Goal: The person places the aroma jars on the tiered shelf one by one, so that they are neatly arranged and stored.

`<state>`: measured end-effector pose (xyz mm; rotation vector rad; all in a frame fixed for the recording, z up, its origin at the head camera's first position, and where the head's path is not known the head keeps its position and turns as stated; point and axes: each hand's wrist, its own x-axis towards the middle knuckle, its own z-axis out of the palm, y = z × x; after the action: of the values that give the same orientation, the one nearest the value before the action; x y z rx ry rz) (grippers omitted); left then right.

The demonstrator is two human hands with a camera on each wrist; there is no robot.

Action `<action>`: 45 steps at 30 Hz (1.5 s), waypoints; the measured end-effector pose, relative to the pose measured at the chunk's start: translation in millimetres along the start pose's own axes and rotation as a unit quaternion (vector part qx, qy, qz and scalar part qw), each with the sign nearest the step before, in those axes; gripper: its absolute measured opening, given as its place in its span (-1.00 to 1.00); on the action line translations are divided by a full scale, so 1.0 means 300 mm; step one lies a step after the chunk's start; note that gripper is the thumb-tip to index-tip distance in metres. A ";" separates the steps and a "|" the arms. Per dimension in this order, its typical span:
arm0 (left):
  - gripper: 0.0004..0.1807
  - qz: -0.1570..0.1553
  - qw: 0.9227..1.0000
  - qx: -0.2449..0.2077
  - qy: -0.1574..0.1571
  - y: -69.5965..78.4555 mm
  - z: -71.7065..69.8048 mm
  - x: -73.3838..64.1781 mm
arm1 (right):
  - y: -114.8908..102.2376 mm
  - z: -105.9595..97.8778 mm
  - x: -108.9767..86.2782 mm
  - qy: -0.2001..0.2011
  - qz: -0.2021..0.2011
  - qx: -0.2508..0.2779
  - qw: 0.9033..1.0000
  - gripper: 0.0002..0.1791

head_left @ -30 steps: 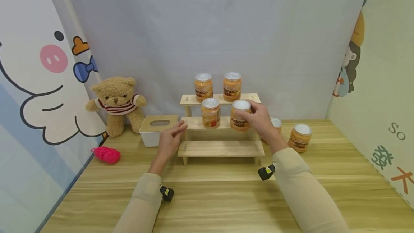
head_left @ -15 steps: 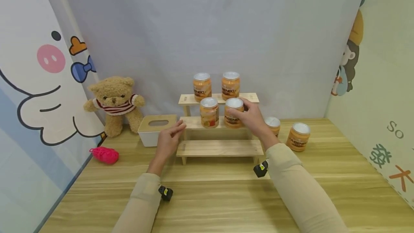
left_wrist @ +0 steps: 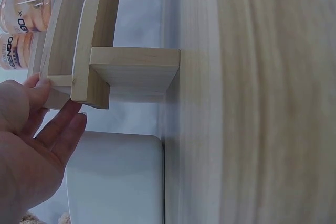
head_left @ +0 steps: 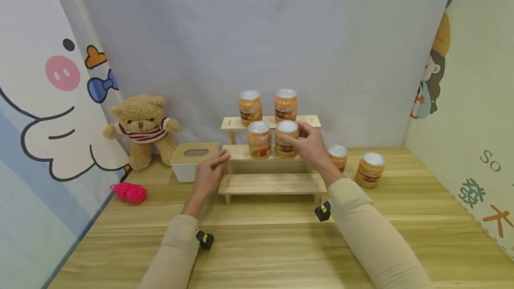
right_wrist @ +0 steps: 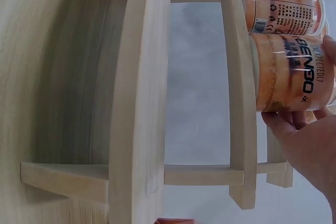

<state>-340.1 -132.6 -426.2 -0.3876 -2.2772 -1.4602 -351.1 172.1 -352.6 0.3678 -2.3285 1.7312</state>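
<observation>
My right hand (head_left: 309, 146) holds a silver-lidded fruit jar (head_left: 287, 139) with an orange label on the middle board of a three-tier wooden shelf stand (head_left: 275, 183). Thumb and fingers lie on opposite sides of that jar. Close on its left stands another fruit jar (head_left: 259, 141); the right wrist view shows the two jars (right_wrist: 294, 72) almost touching. Two more jars stand upright on the top board, one of them the left jar (head_left: 250, 108). At the stand's left end my left hand (head_left: 207, 177) grips the middle board's corner, with its lower fingers (left_wrist: 62, 127) beside the lowest board.
On the table right of the stand are two further jars, the outer jar (head_left: 370, 171) and a partly hidden jar (head_left: 338, 157). To the left stand a tissue box (head_left: 190, 164) and a teddy bear (head_left: 142, 130). Pink yarn (head_left: 130, 192) lies at the table's left edge.
The right hand has shifted left along the middle board with its jar, narrowing the gap to the neighbouring jar. My left hand stays at the stand's end.
</observation>
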 end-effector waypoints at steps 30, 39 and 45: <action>-0.79 0.011 1.000 -0.004 0.004 -0.005 0.010 0.010 | 0.016 0.007 -0.093 0.121 -0.018 -0.026 0.992 -0.14; -0.78 0.009 1.000 -0.001 0.001 -0.005 0.004 0.005 | 0.040 -0.095 -0.162 0.153 -0.017 -0.036 0.987 -0.29; -0.79 0.009 1.000 0.001 0.002 -0.004 0.001 0.002 | 0.090 -0.184 -0.193 0.192 -0.019 -0.072 0.978 -0.31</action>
<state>-341.2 -132.8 -427.0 -0.4028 -2.2664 -1.4477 -303.8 236.6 -379.7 0.0447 -2.1291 1.4508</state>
